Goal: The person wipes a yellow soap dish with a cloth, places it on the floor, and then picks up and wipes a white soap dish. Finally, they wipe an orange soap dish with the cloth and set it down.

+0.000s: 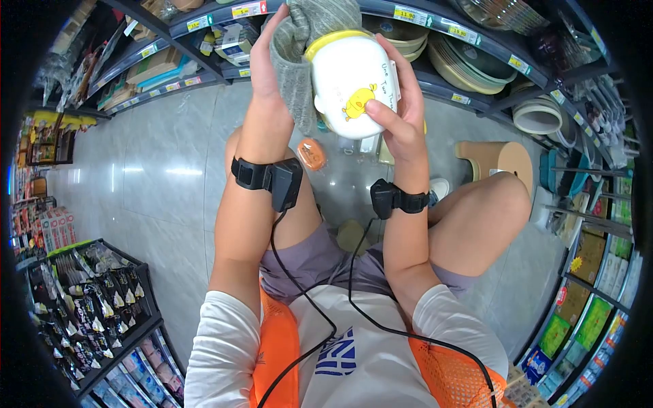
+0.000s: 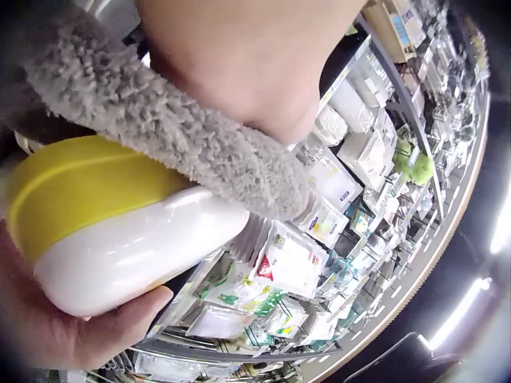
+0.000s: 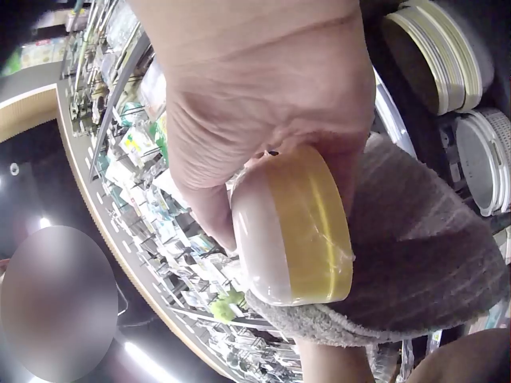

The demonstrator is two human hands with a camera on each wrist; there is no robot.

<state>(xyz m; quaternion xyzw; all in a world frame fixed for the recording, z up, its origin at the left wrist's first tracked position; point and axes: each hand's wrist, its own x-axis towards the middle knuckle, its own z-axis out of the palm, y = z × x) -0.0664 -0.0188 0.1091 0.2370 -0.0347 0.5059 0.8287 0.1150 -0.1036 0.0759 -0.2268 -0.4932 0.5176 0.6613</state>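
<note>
In the head view, a white food box [image 1: 343, 81] with a yellow lid [image 1: 330, 42] and a printed duck is held up in front of the shelves. My right hand [image 1: 406, 122] grips its side, thumb across the front near the duck and fingers around the far edge. Right beside the box, a fluffy grey cloth [image 1: 292, 75] hangs from my left hand [image 1: 269, 75], whose fingers are mostly hidden by it. The left wrist view shows the fluffy edge of the cloth [image 2: 200, 144] lying over the yellow lid. From the right wrist, the cloth [image 3: 423, 239] spreads behind the box [image 3: 263, 223].
Shelves ahead carry stacked bowls [image 1: 469, 64] and price tags. On the grey floor between the knees lies an orange packet [image 1: 312, 154], with several small items beside it. A brown stool [image 1: 503, 160] stands by the right knee. Display racks [image 1: 95, 306] flank both sides.
</note>
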